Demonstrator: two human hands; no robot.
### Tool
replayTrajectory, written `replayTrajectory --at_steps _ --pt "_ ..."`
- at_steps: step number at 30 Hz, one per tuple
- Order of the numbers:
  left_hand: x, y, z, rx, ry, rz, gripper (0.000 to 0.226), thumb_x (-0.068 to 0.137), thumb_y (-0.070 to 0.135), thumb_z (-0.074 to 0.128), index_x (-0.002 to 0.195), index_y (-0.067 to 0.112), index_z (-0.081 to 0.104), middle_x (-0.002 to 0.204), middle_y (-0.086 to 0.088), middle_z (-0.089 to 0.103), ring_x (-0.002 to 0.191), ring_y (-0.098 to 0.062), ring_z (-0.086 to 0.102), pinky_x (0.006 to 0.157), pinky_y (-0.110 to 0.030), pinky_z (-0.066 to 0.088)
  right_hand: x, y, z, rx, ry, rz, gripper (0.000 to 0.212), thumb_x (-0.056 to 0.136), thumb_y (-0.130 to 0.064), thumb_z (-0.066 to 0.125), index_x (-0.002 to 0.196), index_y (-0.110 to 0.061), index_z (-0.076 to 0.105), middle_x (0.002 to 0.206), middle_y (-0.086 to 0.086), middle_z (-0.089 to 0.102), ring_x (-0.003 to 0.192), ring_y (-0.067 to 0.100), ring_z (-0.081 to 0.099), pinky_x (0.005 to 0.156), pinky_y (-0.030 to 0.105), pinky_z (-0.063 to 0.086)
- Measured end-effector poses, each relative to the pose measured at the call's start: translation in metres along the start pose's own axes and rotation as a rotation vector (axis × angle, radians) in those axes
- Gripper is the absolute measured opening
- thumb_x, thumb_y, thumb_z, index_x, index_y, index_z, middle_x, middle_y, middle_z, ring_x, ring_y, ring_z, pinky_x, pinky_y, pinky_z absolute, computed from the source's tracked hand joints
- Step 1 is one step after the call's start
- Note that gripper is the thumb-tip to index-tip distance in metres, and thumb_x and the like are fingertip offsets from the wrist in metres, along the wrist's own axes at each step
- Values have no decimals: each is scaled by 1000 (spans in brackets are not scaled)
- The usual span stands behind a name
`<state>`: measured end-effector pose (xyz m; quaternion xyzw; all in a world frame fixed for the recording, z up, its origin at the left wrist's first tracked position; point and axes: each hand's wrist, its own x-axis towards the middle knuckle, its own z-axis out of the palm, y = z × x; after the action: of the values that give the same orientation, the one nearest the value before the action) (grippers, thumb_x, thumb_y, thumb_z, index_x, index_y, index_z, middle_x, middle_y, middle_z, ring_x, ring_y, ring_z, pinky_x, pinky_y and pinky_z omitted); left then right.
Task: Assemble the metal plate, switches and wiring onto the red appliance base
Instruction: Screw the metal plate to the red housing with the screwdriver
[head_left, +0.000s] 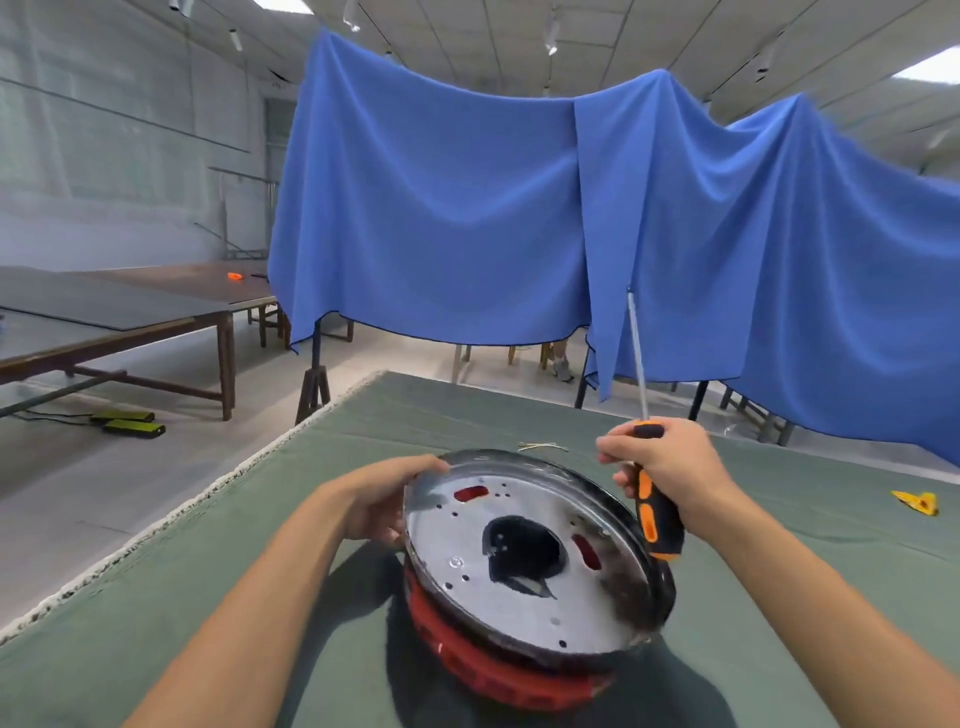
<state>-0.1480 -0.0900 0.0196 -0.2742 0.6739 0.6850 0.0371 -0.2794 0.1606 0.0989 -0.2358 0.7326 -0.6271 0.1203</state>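
metal plate (519, 561): round, shiny, seated on top of the red appliance base, tilted so its 12 o'clock rim is raised; a dark central opening and two red slots show through it, at 11 and 3 o'clock of the opening.
red appliance base (483, 670): under the plate, its ribbed red wall visible at 6 to 8 o'clock; rests on the tabletop.
left hand (384, 499): at 9 to 10 o'clock of the plate; grip is curled round the plate rim, thumb on top near 11 o'clock.
right hand (670, 462): at 2 o'clock of the plate; grip is clamped on the screwdriver handle.
screwdriver (655, 512): black-and-orange handle, butt end down and touching or just over the plate rim at 3 o'clock; thin shaft pointing up toward 12 o'clock.
tabletop (260, 561): covered in green cloth with a pale fringed edge along the 9 o'clock side.
loose wires (540, 446): small pale bundle on the cloth, just beyond the plate at 12 o'clock.
yellow object (917, 503): on the cloth at 3 o'clock, well apart from the base.
blue cloth (467, 208): hung as a backdrop beyond the tabletop.
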Motion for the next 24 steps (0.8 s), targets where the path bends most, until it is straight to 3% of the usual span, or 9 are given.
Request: replayTrajectory --at_steps 3,6,10,13,16,18,21,24 --pt "0 18 15 183 -22 59 44 89 38 60 117 4 63 84 -5 65 68 -18 57 63 -28 46 -10 -6 15 -78 -93 -5 10 80 2 71 72 1 65 59 13 66 37 15 53 38 22 45" --pt "-3 33 33 440 80 183 33 92 39 58 107 11 66 82 -4 65 58 -14 58 50 -25 49 -13 2 26 -136 -149 -5 9 80 1 71 74 1 64 59 13 65 38 16 54 38 22 45" --pt "-11 28 44 836 215 133 32 87 37 57 102 8 55 90 -6 60 68 -22 57 57 -28 46 -4 6 26 -189 -150 -19 8 81 -1 70 76 2 64 56 8 65 36 15 53 37 21 42" --pt "-25 19 40 752 135 8 25 81 7 43 104 1 51 81 -14 72 61 -27 71 47 -31 53 4 7 25 -140 -136 6 10 82 -3 71 82 5 65 61 10 67 36 15 52 38 22 42" --pt "-27 23 37 753 140 49 27 80 -4 35 93 9 55 62 -7 71 55 -22 70 41 -27 51 4 9 27 -92 -147 38 9 83 -4 71 82 2 65 61 9 68 36 16 52 40 22 44" --pt "-22 32 41 794 127 86 28 83 -5 40 97 12 57 67 -7 70 52 -20 68 42 -27 52 2 10 29 -88 -181 30 8 83 -4 71 80 1 64 60 8 68 36 16 52 39 23 44" --pt "-9 44 58 932 38 163 42 85 -3 46 117 20 59 77 -3 66 55 -18 64 44 -26 53 -3 10 29 -81 -225 -1 11 83 -1 69 74 -2 63 58 8 67 34 17 51 37 22 42" --pt "6 53 85 1106 13 417 37 89 12 54 121 29 62 82 -2 62 66 -20 53 62 -32 51 -5 9 22 -109 -221 -46 14 82 -1 69 71 -5 62 59 10 66 36 21 49 37 23 41"
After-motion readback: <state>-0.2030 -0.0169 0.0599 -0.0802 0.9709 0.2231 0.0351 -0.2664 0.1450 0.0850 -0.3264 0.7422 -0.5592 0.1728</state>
